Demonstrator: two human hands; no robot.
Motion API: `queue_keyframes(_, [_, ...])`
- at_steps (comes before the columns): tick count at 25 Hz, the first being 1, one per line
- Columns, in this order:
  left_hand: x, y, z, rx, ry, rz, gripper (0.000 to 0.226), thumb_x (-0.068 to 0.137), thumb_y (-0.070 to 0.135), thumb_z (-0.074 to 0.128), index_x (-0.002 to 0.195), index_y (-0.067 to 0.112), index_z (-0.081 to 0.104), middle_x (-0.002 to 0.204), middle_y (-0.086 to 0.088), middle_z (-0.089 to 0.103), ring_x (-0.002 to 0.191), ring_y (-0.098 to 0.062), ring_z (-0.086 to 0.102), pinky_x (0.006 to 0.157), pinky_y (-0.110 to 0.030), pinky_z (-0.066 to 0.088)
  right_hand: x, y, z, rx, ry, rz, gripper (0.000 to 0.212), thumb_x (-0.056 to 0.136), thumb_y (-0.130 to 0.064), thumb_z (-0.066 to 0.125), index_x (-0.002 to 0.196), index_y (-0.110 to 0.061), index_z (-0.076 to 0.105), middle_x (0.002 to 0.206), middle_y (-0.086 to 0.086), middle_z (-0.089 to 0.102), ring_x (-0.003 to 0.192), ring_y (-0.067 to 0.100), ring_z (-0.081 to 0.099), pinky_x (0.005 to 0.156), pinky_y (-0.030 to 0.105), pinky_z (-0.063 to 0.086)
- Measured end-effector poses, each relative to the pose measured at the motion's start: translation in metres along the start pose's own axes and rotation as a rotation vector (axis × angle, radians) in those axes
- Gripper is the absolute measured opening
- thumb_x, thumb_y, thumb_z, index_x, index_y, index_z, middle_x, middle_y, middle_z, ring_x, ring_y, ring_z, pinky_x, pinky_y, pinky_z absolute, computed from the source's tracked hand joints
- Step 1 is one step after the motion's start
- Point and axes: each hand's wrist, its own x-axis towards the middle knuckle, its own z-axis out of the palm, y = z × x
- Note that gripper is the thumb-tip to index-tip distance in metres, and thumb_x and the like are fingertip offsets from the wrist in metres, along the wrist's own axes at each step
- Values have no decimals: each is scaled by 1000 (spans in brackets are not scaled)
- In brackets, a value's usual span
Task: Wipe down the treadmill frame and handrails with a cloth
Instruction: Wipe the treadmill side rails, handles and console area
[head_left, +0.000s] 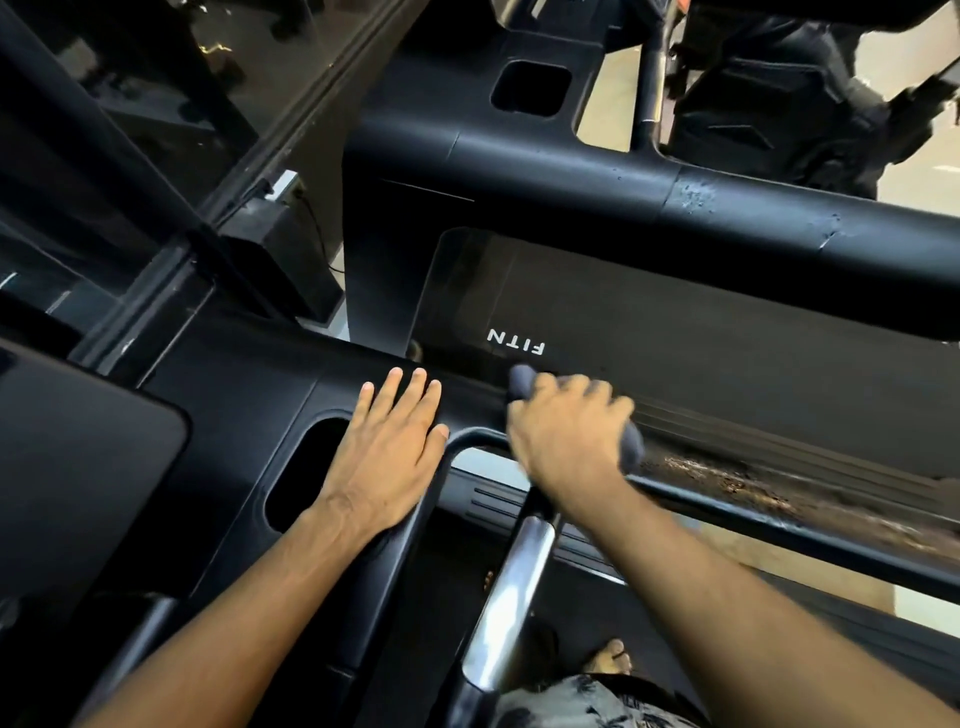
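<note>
head view: right hand (566, 431) grips a bunched grey cloth (631, 448) on the near handrail (779, 500), whose long axis runs rightward from it; left hand (387, 452) rests flat, fingers straight, on the black frame (249, 395).

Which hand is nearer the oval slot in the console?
Left. The left hand lies flat just right of the slot; the right hand, gripping the cloth, is farther right.

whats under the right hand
A dark grey cloth, gripped by the right hand, with both ends poking out, pressed on the worn handrail. The hand covers the cloth's middle and the rail beneath it.
</note>
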Motion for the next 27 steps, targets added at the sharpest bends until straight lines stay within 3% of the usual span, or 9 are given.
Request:
queue_keyframes(3, [-1, 7, 1, -4, -2, 13, 74, 91, 51, 2, 154, 17, 18, 163, -1, 13, 151, -20, 2, 123, -41, 0, -30, -12, 13, -13, 83, -309, 63, 93, -48, 25, 143, -16, 45, 148, 17, 43, 134, 39, 40, 96, 53, 35])
queue_keyframes(4, [-1, 7, 0, -12, -2, 16, 75, 90, 52, 1, 155, 17, 18, 163, -1, 13, 151, -20, 1, 123, -41, -1, -16, 3, 11, 40, 60, -302, 59, 95, -48, 26, 142, -17, 45, 152, 12, 39, 136, 35, 37, 97, 53, 37])
queue_keyframes(7, [-3, 13, -3, -29, -27, 43, 72, 92, 51, 2, 155, 19, 14, 163, 1, 10, 151, -17, -1, 123, -39, -2, 5, 25, 0, 107, -50, 105, 49, 98, -43, 30, 133, -16, 52, 141, 8, 49, 126, 35, 46, 95, 53, 38])
queue_keyframes(11, [0, 21, -2, 3, -30, 84, 70, 94, 50, 5, 155, 19, 16, 163, 1, 12, 151, -18, 0, 123, -42, -1, -33, 13, 12, 58, 88, -301, 50, 97, -43, 36, 144, -30, 36, 138, 9, 51, 122, 37, 49, 88, 55, 40])
queue_keyframes(15, [-1, 26, 1, -29, -45, 120, 74, 91, 54, -1, 155, 20, 14, 163, 2, 11, 151, -17, -1, 123, -43, -1, 1, 44, 0, 129, -51, 152, 35, 98, -40, 33, 125, -30, 53, 126, 6, 58, 116, 38, 53, 79, 53, 36])
queue_keyframes(19, [-1, 35, 3, -16, -50, 137, 76, 90, 55, -3, 155, 20, 14, 163, 2, 10, 151, -17, -2, 122, -44, -2, -35, 41, 18, 55, 86, -241, 45, 94, -43, 30, 135, -32, 45, 132, 6, 53, 117, 33, 51, 83, 54, 42])
queue_keyframes(22, [-1, 40, 4, -19, -57, 145, 76, 89, 55, -4, 155, 21, 12, 163, 2, 9, 151, -17, -2, 122, -45, -2, -11, 72, 3, 181, -42, 182, 38, 97, -43, 34, 131, -35, 49, 128, 4, 54, 121, 35, 49, 91, 59, 39])
queue_keyframes(23, [0, 44, 4, -13, -59, 154, 76, 89, 55, -4, 155, 21, 12, 163, 2, 9, 151, -17, -2, 122, -45, -2, -15, 64, 8, 143, 17, 188, 37, 97, -42, 38, 130, -33, 50, 128, 5, 54, 120, 36, 49, 93, 60, 37])
queue_keyframes(27, [2, 53, 4, 21, -69, 177, 78, 87, 55, -6, 155, 22, 11, 164, 3, 8, 151, -17, -1, 122, -44, -1, -41, 65, 21, 109, 118, -206, 45, 97, -44, 37, 141, -32, 40, 137, 5, 48, 124, 33, 47, 84, 53, 43])
